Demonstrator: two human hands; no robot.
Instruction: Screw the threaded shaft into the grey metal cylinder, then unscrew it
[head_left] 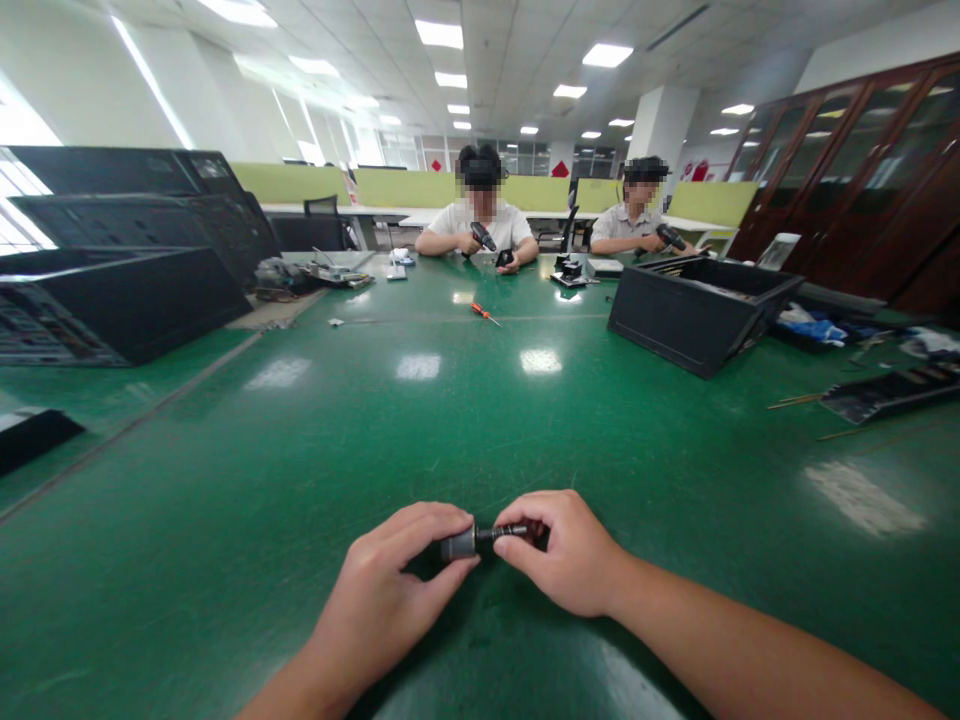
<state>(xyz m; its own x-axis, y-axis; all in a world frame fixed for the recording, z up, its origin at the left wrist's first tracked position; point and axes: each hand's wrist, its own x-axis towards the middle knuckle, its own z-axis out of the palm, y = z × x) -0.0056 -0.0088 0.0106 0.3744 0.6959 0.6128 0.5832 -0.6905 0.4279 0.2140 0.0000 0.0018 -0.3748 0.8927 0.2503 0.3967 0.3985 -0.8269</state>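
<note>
Green, glossy table point(360, 420), crossed by seams and bright reflections, in a room with ceiling lights point(439, 34), yellow-green partitions point(457, 188) and, at right, a dark wooden cabinet point(862, 150) with glazed doors. The part lies level between the two hands at the near side, apparently just above the table: a short grey cylinder point(459, 544) in line with a slim, dark, ringed shaft point(510, 531). The left hand point(386, 575), thumb and fingers curved part-way, grips the cylinder; the right hand point(574, 550), more tightly curled, pinches the shaft near its far end. The fingers hide parts of both pieces; whether they are fixed together cannot be told. Farther back lies an orange-handled screwdriver point(481, 311). Black computer cases point(180, 300) stand at left, beside loose hardware point(285, 278); a black bin point(675, 315) stands at right, partly blocking the table behind it. Across the table sit two co-workers point(446, 225), each with a drill point(484, 237).
</note>
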